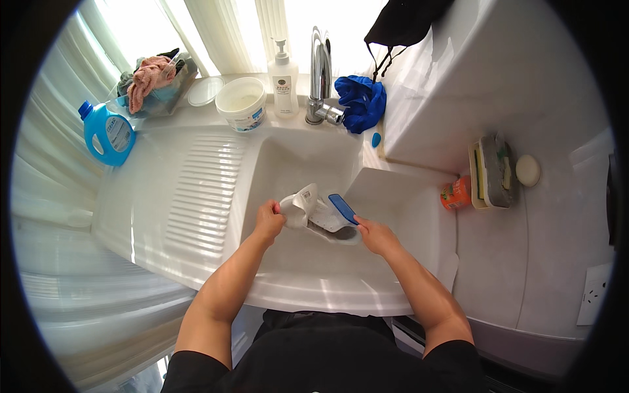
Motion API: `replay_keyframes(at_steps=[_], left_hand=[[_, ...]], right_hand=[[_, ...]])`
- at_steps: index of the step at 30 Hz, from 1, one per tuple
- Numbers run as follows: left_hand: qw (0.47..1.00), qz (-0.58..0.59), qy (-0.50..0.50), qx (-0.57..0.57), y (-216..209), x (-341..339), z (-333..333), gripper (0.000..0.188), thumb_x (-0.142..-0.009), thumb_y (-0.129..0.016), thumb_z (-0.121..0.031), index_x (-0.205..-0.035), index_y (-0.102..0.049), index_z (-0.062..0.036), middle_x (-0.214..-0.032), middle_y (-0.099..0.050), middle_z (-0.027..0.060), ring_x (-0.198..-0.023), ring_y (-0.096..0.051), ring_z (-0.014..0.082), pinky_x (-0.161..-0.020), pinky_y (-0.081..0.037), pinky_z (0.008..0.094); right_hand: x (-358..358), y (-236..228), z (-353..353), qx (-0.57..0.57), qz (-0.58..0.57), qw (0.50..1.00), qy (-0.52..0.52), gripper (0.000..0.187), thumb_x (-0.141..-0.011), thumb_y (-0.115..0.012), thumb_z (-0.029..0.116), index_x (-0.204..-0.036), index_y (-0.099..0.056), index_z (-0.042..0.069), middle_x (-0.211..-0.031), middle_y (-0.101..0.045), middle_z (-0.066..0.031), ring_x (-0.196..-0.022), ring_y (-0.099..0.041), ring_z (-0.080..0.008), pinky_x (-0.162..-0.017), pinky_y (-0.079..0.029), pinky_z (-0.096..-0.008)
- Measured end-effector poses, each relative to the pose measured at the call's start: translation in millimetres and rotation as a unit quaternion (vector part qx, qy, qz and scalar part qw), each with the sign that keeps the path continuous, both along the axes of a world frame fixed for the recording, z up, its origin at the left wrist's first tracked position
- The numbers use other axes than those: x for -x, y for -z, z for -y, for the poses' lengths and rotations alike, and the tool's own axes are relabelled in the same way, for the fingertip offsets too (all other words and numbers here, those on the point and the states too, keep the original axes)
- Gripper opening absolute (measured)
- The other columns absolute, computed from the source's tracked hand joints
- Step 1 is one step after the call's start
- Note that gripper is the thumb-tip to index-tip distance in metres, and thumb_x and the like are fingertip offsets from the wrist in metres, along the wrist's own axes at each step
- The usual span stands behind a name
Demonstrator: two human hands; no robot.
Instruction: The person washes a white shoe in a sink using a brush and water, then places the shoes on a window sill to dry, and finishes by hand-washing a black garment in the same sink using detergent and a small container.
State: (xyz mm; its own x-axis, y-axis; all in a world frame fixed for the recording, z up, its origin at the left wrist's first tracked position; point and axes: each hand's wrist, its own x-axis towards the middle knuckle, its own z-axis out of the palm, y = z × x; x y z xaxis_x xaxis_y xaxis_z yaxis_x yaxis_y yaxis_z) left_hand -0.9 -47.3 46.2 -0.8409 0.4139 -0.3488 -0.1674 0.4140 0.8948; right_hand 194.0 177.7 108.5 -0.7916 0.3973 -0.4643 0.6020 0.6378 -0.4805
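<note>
Over the sink (308, 141) I hold a white shoe (320, 215) with small perforations. My left hand (269, 220) is closed on its left end, and the shoe's toe points to the right. My right hand (376, 234) grips a blue brush (343, 209) by its near end. The brush lies slanted against or just above the front part of the shoe; I cannot tell whether they touch. Its bristles are hidden beneath it.
A chrome faucet (320, 78) rises behind the basin, beside a white pump bottle (283, 85), a white tub (240, 105) and a blue cloth (361, 105). A blue detergent bottle (107, 136) stands at left. An orange container (456, 193) is on the right.
</note>
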Motion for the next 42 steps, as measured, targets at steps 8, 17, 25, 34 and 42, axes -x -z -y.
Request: replay_keyframes(at_steps=[8,17,25,34,42], left_hand=[[0.971,-0.179,0.034,0.156,31.2,19.0,-53.1,0.044,-0.081,-0.063,-0.032,-0.119,-0.056,-0.0103,-0.132,-0.038,0.0212,-0.119,-0.045,0.0311,-0.087,-0.045,0.0428],[0.799,-0.304,0.381,0.352,10.0,-80.7,-63.9,0.082,-0.084,-0.047,-0.055,-0.145,-0.017,-0.0083,-0.152,-0.006,0.0133,-0.14,-0.003,0.0319,-0.1,-0.012,0.0692],[0.694,-0.271,0.546,0.383,-37.2,-18.8,-81.4,0.05,-0.076,-0.058,-0.031,-0.123,-0.054,-0.0136,-0.137,-0.042,0.007,-0.137,-0.021,0.0296,-0.097,-0.023,0.0661],[0.755,-0.193,0.434,0.452,-42.5,-73.8,-57.3,0.11,-0.062,-0.073,-0.056,-0.146,-0.016,-0.016,-0.151,-0.014,0.0132,-0.138,-0.004,0.0425,-0.099,-0.014,0.0705],[0.642,-0.34,0.566,0.389,-1.7,-68.5,-25.5,0.072,-0.074,-0.058,-0.021,-0.14,-0.033,-0.0101,-0.145,-0.03,0.0142,-0.136,-0.023,0.0344,-0.109,-0.009,0.0566]], right_hand=[[5.7,-47.4,6.5,0.149,0.124,0.975,0.107,0.039,-0.094,-0.042,0.031,-0.132,-0.047,0.024,-0.103,-0.064,-0.0173,-0.082,-0.062,-0.0329,-0.069,-0.049,-0.0428],[-36.1,13.5,-10.9,0.1,0.108,0.984,0.096,0.039,-0.094,-0.044,0.029,-0.133,-0.047,0.021,-0.081,-0.063,-0.014,-0.049,-0.052,-0.0202,-0.046,-0.045,-0.0357],[-45.4,6.6,-15.0,0.339,0.18,0.915,0.122,0.04,-0.094,-0.041,0.025,-0.133,-0.047,0.017,-0.054,-0.039,-0.004,-0.04,-0.035,-0.0153,-0.037,-0.036,-0.0323],[-15.6,60.3,17.8,0.054,-0.024,0.998,0.009,0.038,-0.093,-0.044,0.023,-0.129,-0.05,0.016,-0.104,-0.061,-0.0232,-0.097,-0.057,-0.0403,-0.083,-0.045,-0.0448],[25.7,47.7,36.5,-0.11,0.009,0.982,-0.154,0.046,-0.092,-0.045,0.022,-0.137,-0.037,0.024,-0.082,-0.062,-0.0209,-0.073,-0.062,-0.0379,-0.067,-0.05,-0.0467]])
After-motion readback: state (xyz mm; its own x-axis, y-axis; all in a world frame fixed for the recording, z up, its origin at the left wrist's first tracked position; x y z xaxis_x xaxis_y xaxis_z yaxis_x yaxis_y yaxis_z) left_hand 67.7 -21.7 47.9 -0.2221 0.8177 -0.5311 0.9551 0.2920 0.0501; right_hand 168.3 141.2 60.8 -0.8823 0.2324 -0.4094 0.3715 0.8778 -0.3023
